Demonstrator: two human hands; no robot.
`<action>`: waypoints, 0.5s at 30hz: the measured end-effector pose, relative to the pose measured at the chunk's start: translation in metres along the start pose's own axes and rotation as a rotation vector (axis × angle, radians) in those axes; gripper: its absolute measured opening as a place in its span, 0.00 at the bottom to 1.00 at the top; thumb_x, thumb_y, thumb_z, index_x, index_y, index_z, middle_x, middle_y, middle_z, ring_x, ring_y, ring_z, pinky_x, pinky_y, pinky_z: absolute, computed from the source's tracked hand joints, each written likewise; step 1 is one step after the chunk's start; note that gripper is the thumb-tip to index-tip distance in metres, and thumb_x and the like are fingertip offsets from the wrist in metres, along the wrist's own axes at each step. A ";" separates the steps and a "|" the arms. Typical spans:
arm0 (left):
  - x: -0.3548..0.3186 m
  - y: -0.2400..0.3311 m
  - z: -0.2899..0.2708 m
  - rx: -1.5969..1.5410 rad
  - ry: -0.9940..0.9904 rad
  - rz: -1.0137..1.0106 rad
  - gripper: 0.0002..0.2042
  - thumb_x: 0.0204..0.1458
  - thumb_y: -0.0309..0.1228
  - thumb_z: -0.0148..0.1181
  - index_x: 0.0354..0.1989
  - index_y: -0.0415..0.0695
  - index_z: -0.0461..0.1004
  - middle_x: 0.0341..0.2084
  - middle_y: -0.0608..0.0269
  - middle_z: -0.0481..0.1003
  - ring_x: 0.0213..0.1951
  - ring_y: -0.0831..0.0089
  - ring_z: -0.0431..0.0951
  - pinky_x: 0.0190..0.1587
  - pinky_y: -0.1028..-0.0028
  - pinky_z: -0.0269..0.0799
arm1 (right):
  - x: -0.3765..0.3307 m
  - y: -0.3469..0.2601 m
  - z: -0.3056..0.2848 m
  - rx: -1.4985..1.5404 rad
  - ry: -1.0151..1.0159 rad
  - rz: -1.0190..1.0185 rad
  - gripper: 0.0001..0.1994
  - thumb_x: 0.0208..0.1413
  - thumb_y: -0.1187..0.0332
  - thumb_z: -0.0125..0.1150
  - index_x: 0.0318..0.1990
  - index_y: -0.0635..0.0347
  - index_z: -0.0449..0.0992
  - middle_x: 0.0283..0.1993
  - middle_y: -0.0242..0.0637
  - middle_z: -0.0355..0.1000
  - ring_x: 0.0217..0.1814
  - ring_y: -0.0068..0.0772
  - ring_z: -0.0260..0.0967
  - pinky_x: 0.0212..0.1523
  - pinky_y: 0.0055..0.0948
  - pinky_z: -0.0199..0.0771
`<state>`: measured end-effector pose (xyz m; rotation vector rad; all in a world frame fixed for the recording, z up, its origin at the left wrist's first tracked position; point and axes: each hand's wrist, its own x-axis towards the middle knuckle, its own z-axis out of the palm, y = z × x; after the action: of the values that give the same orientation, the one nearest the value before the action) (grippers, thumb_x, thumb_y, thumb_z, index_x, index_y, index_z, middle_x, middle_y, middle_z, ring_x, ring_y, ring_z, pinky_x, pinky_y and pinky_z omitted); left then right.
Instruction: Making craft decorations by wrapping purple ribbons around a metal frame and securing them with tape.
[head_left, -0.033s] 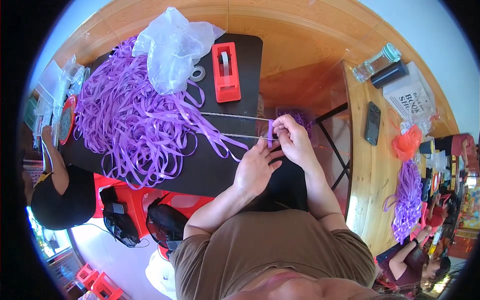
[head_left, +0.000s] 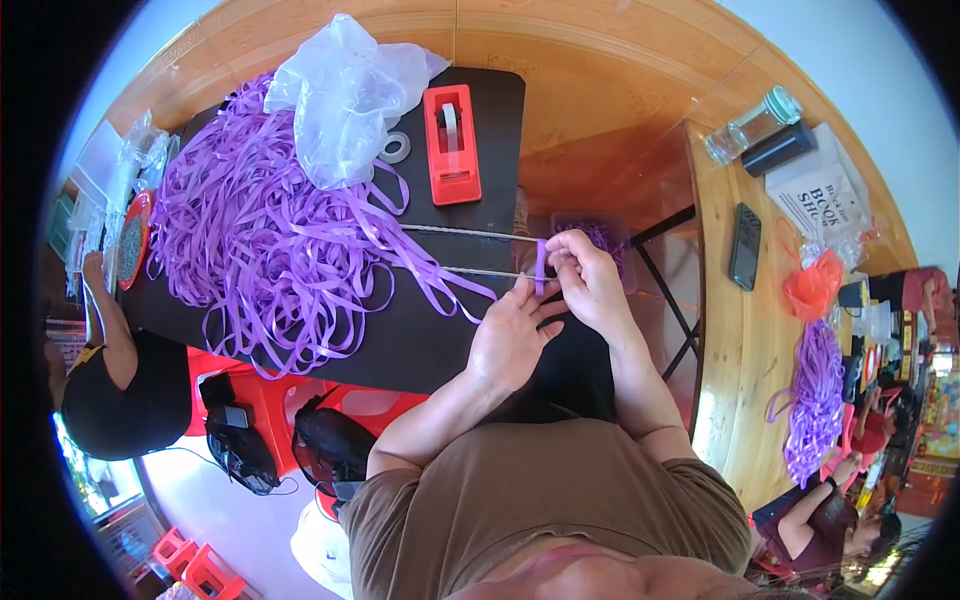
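Note:
Two thin metal rods (head_left: 470,232) reach out from under a big heap of purple ribbon (head_left: 260,220) on the black table. A short piece of purple ribbon (head_left: 541,266) spans the rods near their right ends. My right hand (head_left: 592,285) is closed beside this piece, thumb and fingers pinching at its edge. Below the nearer rod is my left hand (head_left: 507,338), palm partly turned up and fingers apart. Its fingertips come up to the rod and the ribbon's lower end. Exactly what the left fingertips touch is hard to make out.
A red tape dispenser (head_left: 452,145), a tape roll (head_left: 395,148) and a clear plastic bag (head_left: 345,100) lie beyond the heap. On the wooden table at right are a phone (head_left: 745,247), a bottle (head_left: 755,125) and a ribbon bundle (head_left: 815,400). A co-worker's arm (head_left: 112,320) shows at left.

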<state>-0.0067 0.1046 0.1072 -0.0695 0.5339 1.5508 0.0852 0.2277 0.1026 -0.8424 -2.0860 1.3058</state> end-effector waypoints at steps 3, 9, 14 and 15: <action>0.000 -0.001 -0.003 -0.001 0.005 0.001 0.16 0.59 0.45 0.46 0.45 0.46 0.65 0.45 0.63 0.68 0.49 0.68 0.67 0.51 0.66 0.61 | 0.000 -0.005 0.003 -0.246 0.174 -0.217 0.14 0.46 0.81 0.51 0.41 0.59 0.74 0.31 0.43 0.71 0.34 0.48 0.70 0.33 0.40 0.70; 0.000 -0.002 0.000 -0.006 -0.005 0.024 0.16 0.60 0.44 0.45 0.47 0.46 0.64 0.47 0.63 0.67 0.50 0.68 0.66 0.54 0.63 0.59 | -0.010 -0.015 0.006 -0.641 0.100 -0.306 0.16 0.42 0.78 0.56 0.42 0.57 0.75 0.35 0.39 0.70 0.38 0.44 0.68 0.34 0.40 0.65; 0.003 -0.004 -0.005 -0.009 -0.016 0.022 0.16 0.60 0.44 0.44 0.48 0.46 0.64 0.47 0.63 0.67 0.50 0.68 0.66 0.55 0.62 0.59 | -0.009 -0.014 0.009 -0.571 0.106 -0.282 0.14 0.43 0.78 0.55 0.40 0.59 0.74 0.34 0.39 0.70 0.38 0.45 0.69 0.35 0.40 0.65; 0.003 -0.004 -0.005 -0.011 -0.023 0.020 0.16 0.60 0.44 0.44 0.48 0.46 0.64 0.47 0.63 0.67 0.50 0.68 0.66 0.55 0.62 0.59 | -0.008 -0.014 0.009 -0.516 0.116 -0.265 0.12 0.43 0.78 0.54 0.38 0.59 0.73 0.33 0.39 0.71 0.37 0.45 0.69 0.35 0.41 0.66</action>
<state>-0.0048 0.1052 0.1004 -0.0550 0.5097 1.5719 0.0807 0.2119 0.1105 -0.7845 -2.3763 0.5714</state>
